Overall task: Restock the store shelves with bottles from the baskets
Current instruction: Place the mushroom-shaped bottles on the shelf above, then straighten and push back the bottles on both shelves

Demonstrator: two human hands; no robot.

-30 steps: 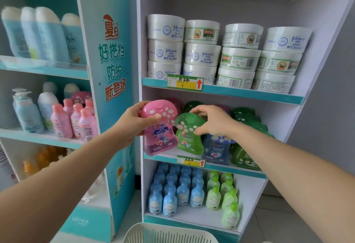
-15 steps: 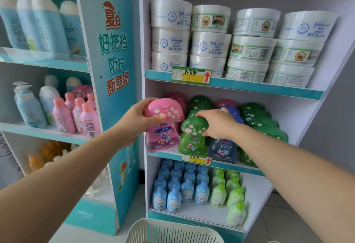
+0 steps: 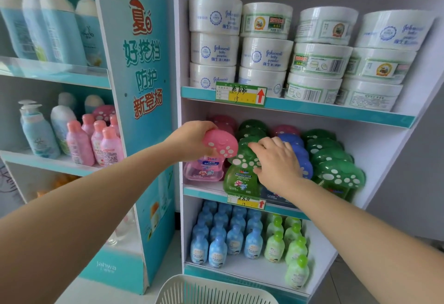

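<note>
My left hand [image 3: 189, 141] grips the mushroom-shaped cap of a pink bottle [image 3: 209, 159], which stands at the front left of the middle shelf [image 3: 204, 192]. My right hand [image 3: 276, 162] holds the spotted cap of a green mushroom bottle [image 3: 241, 174] standing just to the right of the pink one. Behind them stand rows of pink, green and blue mushroom bottles; a blue one [image 3: 296, 146] is partly hidden by my right hand.
White powder tubs [image 3: 266, 54] are stacked on the shelf above. Small blue bottles [image 3: 223, 234] and green bottles [image 3: 292, 246] fill the shelf below. A white slatted basket [image 3: 213, 291] sits at the bottom edge. A teal display panel [image 3: 144, 111] separates the left shelves.
My left hand has set the pink bottle further into the shelf and now grasps its cap from above. My right hand stayed on the green bottle, which now stands upright.
</note>
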